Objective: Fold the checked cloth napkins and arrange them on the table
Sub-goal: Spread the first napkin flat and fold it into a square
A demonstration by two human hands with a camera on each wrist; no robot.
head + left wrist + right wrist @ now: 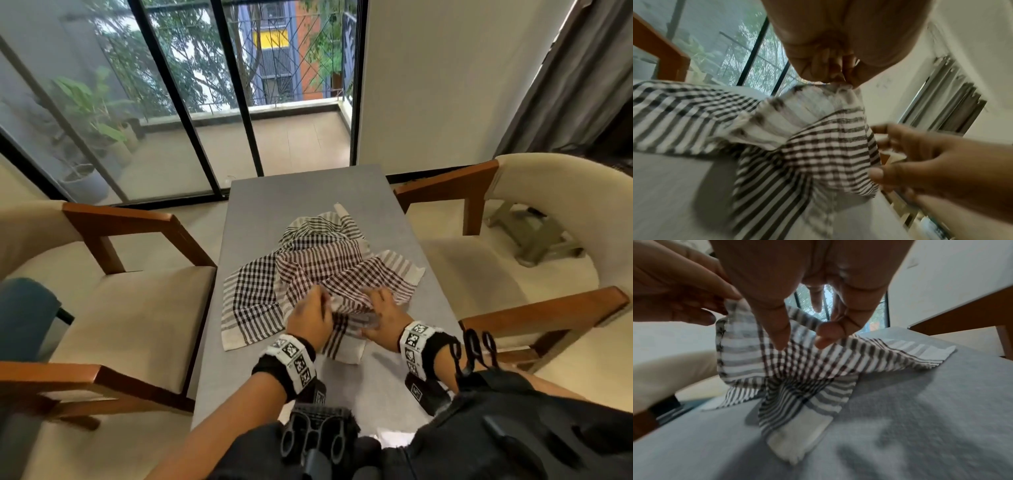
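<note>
Three checked napkins lie in a loose pile on the grey table (308, 185). A black-checked one (250, 294) is spread at the left and another (322, 229) is crumpled at the back. A brown-checked napkin (332, 270) lies on top, nearest me. My left hand (322, 303) pinches its near edge and lifts it, as the left wrist view shows (838, 81). Just to the right, my right hand (376, 303) takes the same edge between thumb and fingers (777, 337). The napkin's near corner (797, 439) hangs down onto the table.
Cream armchairs with wooden arms stand close on both sides, left (120, 226) and right (455, 185). Glass sliding doors (191, 102) are beyond the table's far end. A strip of bare table (370, 387) runs between the napkins and my body.
</note>
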